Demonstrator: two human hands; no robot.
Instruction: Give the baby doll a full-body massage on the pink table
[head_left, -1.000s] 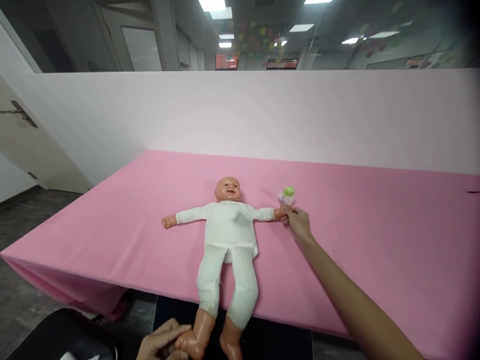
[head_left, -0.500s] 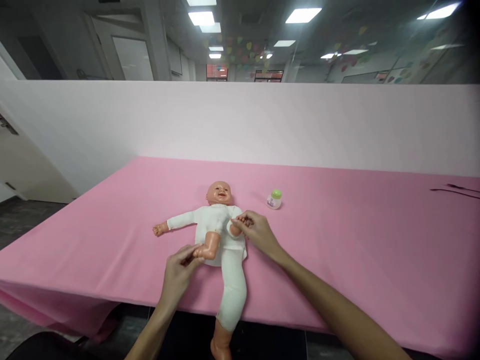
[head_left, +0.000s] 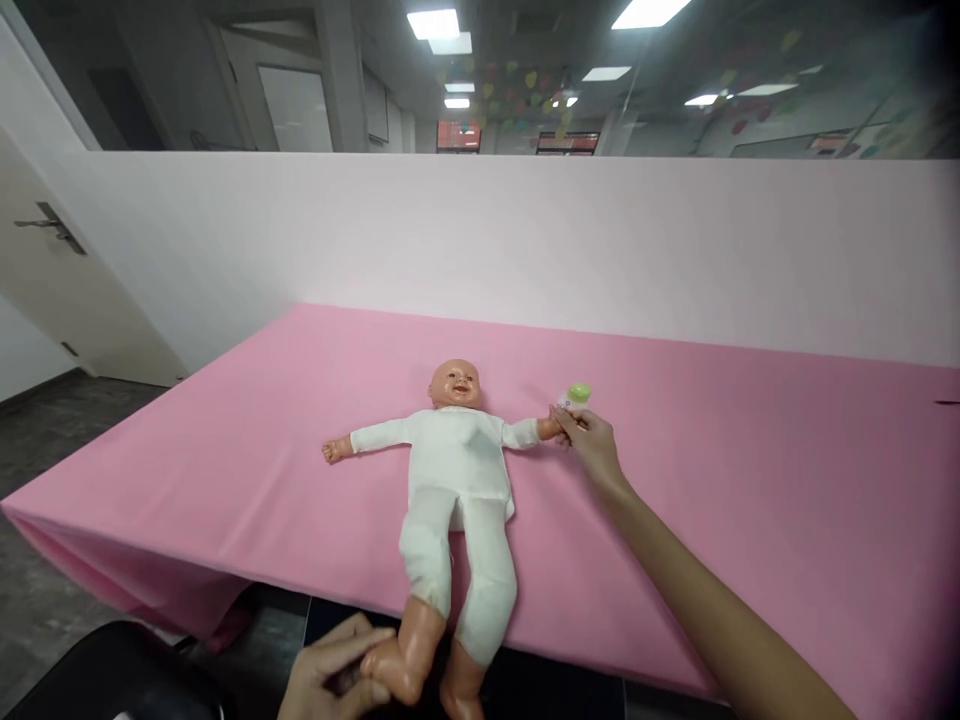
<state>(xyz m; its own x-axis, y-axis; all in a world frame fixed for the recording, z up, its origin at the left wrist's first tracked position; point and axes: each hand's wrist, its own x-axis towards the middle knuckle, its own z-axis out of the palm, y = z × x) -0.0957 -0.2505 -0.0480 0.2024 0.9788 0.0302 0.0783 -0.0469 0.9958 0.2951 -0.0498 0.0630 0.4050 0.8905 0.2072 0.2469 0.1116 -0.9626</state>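
A baby doll in white cloth lies on its back on the pink tablecloth, head toward the wall, feet hanging past the front edge. My left hand is closed on the toes of the doll's foot on the left side of the view; that leg is stretched out. With its fingers pinched, my right hand holds the doll's small hand out to the right. A jar with a green lid stands just behind my right hand, its lower part hidden.
A black chair is at the lower left, beside the table. Behind the table rises a white wall with a glass window above. A door is at the left. The tip of a thin dark object shows at the right edge.
The doll's bent leg has been drawn down straight by my left hand. My right hand has pulled the doll's folded arm outward to the right. The view has shifted slightly.
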